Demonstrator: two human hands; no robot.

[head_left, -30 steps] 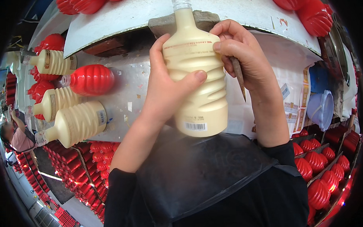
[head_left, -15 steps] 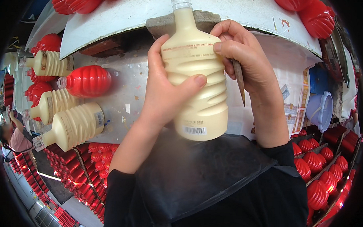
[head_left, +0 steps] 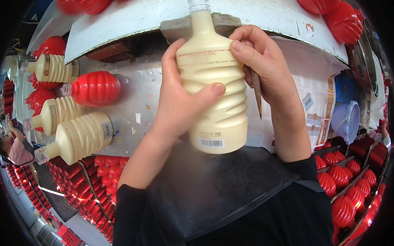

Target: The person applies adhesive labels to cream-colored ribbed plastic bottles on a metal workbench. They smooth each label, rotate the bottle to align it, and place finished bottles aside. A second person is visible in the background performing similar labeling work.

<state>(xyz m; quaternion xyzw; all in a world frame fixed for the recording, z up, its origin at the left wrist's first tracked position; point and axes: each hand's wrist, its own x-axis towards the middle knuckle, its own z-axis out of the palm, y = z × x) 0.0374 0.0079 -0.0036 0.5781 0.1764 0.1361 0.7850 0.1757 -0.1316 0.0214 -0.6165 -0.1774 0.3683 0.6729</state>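
Observation:
A cream glass bottle (head_left: 216,109) with wavy ridges and a clear threaded neck stands between my hands, its neck pointing away from me. My left hand (head_left: 178,97) grips it round the left side, the thumb lying across the front ridges. At the bottle's right shoulder, the thumb and forefinger of my right hand (head_left: 266,60) press together by the end of a printed line. A thin, dark pointed tool (head_left: 257,92) sticks down from that hand's curled fingers. Behind the bottle's neck is a grey cloth pad (head_left: 176,29) at the edge of a white shelf (head_left: 254,12).
On the left lie more cream bottles (head_left: 78,138) and a red bottle (head_left: 96,88). Printed label sheets (head_left: 314,119) and a pale blue bucket (head_left: 351,122) are to the right. Dividers hold red bottles (head_left: 343,211) at lower right. Another person (head_left: 18,148) is at far left.
Little differs. The bottle and both hands have shifted very slightly, and the pointed tool hangs a bit steeper. My grip on both is the same.

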